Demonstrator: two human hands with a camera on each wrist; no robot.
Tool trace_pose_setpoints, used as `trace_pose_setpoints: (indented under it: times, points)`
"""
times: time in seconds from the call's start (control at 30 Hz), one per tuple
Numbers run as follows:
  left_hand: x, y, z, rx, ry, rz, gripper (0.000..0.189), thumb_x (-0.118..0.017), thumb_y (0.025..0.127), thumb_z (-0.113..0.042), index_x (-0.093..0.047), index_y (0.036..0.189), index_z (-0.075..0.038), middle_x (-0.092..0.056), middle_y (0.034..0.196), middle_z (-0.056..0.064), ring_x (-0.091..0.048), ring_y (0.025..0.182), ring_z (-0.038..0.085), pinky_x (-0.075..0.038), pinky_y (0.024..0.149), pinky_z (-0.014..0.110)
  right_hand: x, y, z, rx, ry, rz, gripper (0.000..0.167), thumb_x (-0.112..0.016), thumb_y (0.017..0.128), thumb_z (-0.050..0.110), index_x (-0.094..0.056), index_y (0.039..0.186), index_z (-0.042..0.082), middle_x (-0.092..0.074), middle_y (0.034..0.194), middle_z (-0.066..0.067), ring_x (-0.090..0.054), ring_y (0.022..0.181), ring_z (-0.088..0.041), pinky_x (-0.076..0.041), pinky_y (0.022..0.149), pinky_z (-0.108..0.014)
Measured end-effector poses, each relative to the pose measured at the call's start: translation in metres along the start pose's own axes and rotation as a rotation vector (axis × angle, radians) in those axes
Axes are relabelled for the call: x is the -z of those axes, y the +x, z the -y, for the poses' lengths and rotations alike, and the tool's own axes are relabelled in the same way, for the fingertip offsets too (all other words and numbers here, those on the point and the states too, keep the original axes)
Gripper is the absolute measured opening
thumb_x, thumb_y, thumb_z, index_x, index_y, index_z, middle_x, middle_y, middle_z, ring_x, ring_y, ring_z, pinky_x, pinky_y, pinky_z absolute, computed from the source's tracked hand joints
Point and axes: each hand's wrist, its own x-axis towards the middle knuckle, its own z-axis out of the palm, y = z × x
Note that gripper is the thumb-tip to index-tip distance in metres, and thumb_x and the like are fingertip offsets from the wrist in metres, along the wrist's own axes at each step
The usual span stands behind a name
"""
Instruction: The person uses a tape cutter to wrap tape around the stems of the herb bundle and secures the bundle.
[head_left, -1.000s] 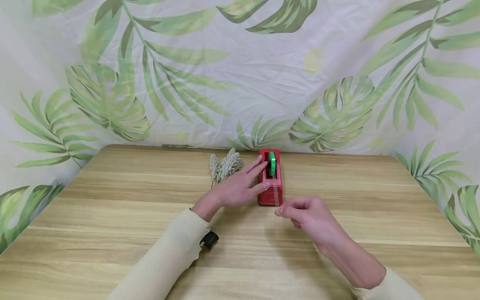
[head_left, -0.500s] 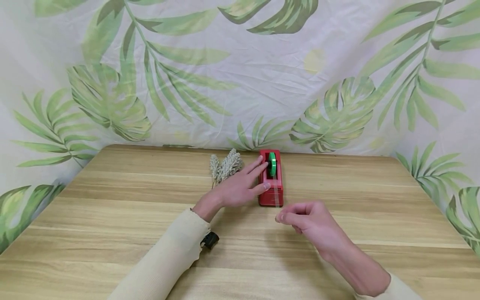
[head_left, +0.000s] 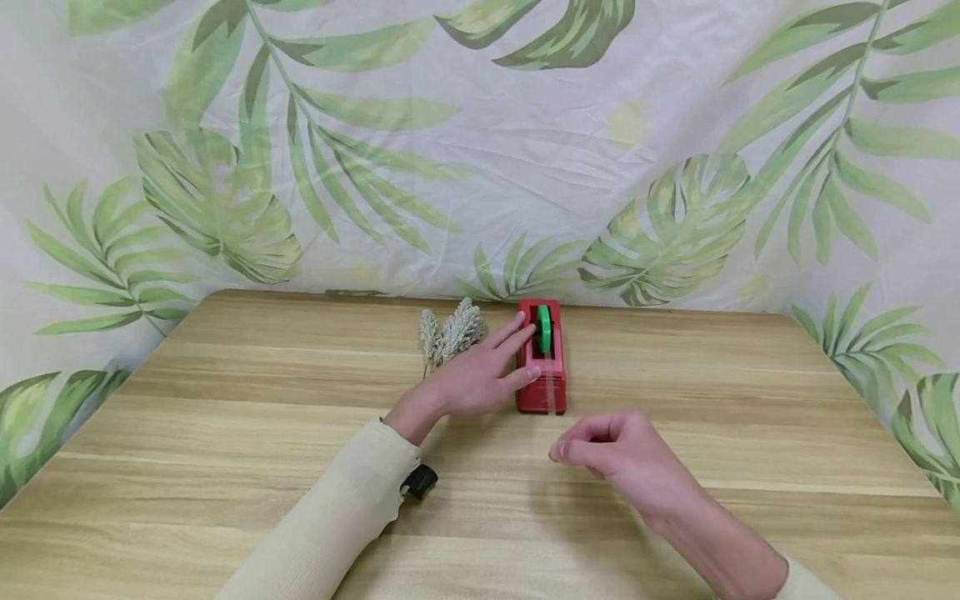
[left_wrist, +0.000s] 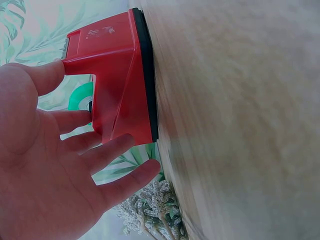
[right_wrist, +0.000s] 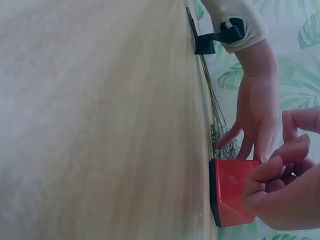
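A red tape dispenser stands on the wooden table, with a green tape roll in it. My left hand rests on the dispenser's left side, fingers spread and mostly straight. In the left wrist view, the thumb touches the top front edge beside the toothed cutter. A strip of clear tape runs from the roll over the front of the dispenser. My right hand pinches the free end of the tape between thumb and forefinger, in front of the dispenser; the strip is faint close to the fingertips.
A bunch of pale dried flowers lies left of the dispenser, its stems partly under my left arm. A black wrist mount sticks out by the left sleeve. Leaf-printed cloth hangs behind the table.
My right hand has moved towards me, away from the dispenser, and the tape strip stretches further out. The left hand and the dispenser stay in place.
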Motion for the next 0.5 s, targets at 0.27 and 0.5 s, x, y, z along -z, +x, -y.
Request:
trace_pose_setpoints:
  times: [0.27, 0.5]
  points:
    - [-0.0013, 0.0012, 0.0048, -0.023, -0.013, -0.004, 0.076, -0.041, 0.111, -0.058, -0.015, 0.172, -0.022, 0.0, 0.181, -0.001, -0.025, 0.164, 0.034, -0.036, 0.126, 0.054, 0.0009, -0.0028, -0.001, 0.008, -0.021, 0.067, 0.016, -0.079, 0.089, 0.014, -0.081, 0.095, 0.0, -0.077, 0.089, 0.006, -0.061, 0.095, -0.015, -0.045, 0.085, -0.031]
    - [-0.0019, 0.0014, 0.0059, -0.026, -0.015, -0.006, 0.076, -0.041, 0.111, -0.058, -0.016, 0.172, -0.022, 0.0, 0.181, -0.002, -0.023, 0.164, 0.033, -0.034, 0.127, 0.054, 0.0092, -0.0038, -0.0015, 0.029, -0.034, 0.136, 0.018, -0.079, 0.09, 0.015, -0.08, 0.095, -0.001, -0.078, 0.091, 0.005, -0.064, 0.098, -0.018, -0.048, 0.09, -0.035]
